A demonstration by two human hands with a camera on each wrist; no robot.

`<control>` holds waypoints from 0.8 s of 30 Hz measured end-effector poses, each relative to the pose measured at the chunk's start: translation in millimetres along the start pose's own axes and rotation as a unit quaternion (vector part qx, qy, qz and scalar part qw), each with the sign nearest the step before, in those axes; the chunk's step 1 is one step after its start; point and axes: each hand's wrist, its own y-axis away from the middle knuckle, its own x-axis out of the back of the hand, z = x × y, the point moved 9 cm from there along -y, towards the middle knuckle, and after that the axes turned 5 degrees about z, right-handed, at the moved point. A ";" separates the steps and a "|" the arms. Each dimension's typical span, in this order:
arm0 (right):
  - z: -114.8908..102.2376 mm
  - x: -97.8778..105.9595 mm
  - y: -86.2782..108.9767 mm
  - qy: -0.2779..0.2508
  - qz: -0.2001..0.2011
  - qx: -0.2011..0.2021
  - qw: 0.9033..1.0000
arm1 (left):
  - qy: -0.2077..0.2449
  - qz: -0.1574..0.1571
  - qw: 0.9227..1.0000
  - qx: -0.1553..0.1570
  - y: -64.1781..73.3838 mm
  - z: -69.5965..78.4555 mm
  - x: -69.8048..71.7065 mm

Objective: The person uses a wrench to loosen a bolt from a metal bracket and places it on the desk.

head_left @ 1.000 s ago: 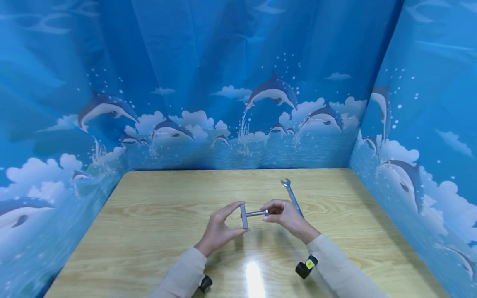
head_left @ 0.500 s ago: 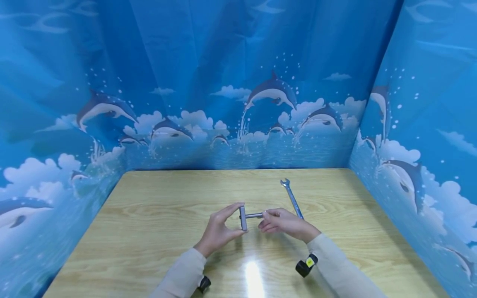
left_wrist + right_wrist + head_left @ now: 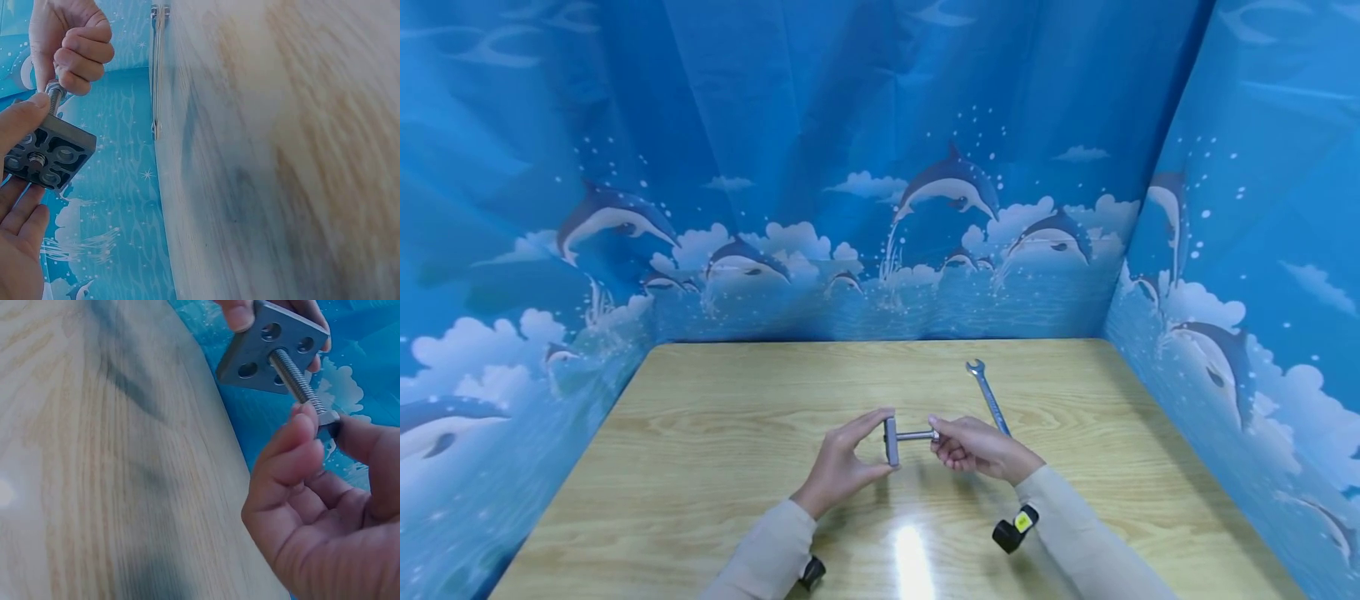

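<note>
My left hand (image 3: 841, 468) holds a square grey metal plate (image 3: 891, 442) by opposite edges, between thumb and fingers. A threaded bolt (image 3: 294, 374) runs through the plate's middle; round holes sit near the corners on this face. The bolt's tip (image 3: 37, 160) shows at the centre of the ribbed reverse face in the left wrist view. With thumb and index finger, my right hand (image 3: 976, 447) pinches the bolt's hex head (image 3: 327, 419), its other fingers curled in. Both hands are raised over the wooden table, with the plate standing on edge and the bolt roughly level.
A combination wrench (image 3: 989, 398) lies on the wooden table (image 3: 737, 433) just beyond my right hand, its lower end hidden behind that hand. Blue curtains (image 3: 820, 250) printed with dolphins close off the back and sides. A wrist camera (image 3: 1009, 535) sits below my right sleeve.
The right hand's fingers have shifted and turned around the bolt head, the lower fingers now curled in. The left hand and plate have stayed nearly in place. The wrench lies where it was.
</note>
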 end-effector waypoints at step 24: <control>-26.2 12.0 10.2 0.077 0.116 0.139 0.980 | 0.021 0.008 0.999 0.028 -3.1 -2.8 2.6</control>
